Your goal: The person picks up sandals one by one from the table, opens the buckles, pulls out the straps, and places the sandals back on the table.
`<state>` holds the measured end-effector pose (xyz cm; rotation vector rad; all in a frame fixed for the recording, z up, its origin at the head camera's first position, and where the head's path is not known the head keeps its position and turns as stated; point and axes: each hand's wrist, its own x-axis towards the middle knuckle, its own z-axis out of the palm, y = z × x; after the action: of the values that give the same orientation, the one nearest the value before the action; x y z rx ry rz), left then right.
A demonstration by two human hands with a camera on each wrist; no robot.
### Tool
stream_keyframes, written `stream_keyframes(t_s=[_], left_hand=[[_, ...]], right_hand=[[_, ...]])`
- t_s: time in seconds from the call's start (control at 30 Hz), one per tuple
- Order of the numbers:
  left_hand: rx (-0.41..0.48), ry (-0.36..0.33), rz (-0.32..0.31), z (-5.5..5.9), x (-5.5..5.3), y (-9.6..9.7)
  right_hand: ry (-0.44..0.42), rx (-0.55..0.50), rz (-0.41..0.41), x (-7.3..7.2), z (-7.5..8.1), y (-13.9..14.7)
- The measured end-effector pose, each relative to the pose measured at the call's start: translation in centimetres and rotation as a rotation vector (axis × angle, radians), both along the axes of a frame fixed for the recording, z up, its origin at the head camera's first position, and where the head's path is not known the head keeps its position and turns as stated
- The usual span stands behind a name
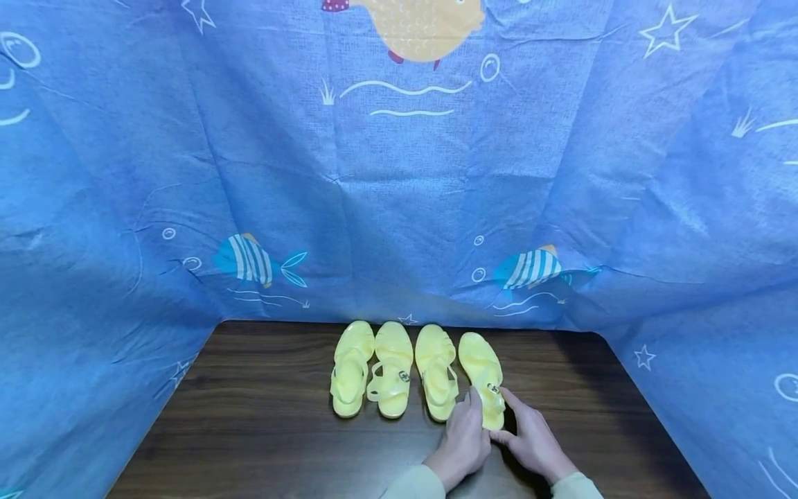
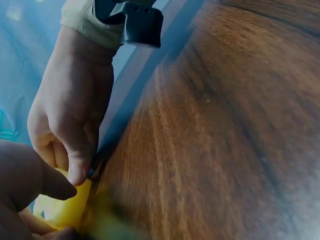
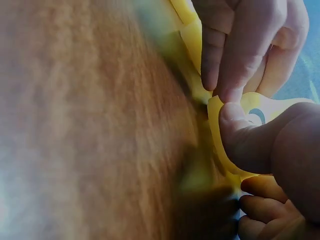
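Several pale yellow sandals lie in a row on the dark wooden table, toes pointing away from me. Both hands are at the heel end of the rightmost sandal [image 1: 479,356]. From its left side, my left hand [image 1: 463,438] grips the heel, thumb and fingertips at the edge. My right hand [image 1: 531,438] holds the same heel from the right, its thumb on the near rim and its fingers along the side strap. In the right wrist view the right thumb lies against the yellow rim [image 3: 215,117], the left fingertips [image 3: 232,90] close beside it. The sandal's underside is hidden.
Left of the held sandal lie the third sandal [image 1: 436,346], the second sandal [image 1: 393,346] and the leftmost sandal [image 1: 352,346]. A blue cloth [image 1: 399,180] printed with fish and stars hangs behind and at both sides of the table [image 1: 262,416].
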<state>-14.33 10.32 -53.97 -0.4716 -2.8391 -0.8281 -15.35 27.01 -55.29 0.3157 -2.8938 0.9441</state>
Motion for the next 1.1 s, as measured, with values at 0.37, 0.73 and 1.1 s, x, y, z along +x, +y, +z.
stream_keyframes(t_s=[0.37,0.73,1.1], left_hand=[[0.087,-0.065,0.063,0.2,-0.6,0.8],[0.177,-0.167,-0.116,0.5,1.0,-2.3],[0.384,-0.185,-0.368,-1.3,5.5,-11.6]], right_hand=[[0.019,-0.007,-0.006,-0.9,-0.1,-0.4],[-0.032,0.027,0.001,-0.4,-0.1,0.1],[-0.194,0.074,-0.082,2.5,1.1,1.9]])
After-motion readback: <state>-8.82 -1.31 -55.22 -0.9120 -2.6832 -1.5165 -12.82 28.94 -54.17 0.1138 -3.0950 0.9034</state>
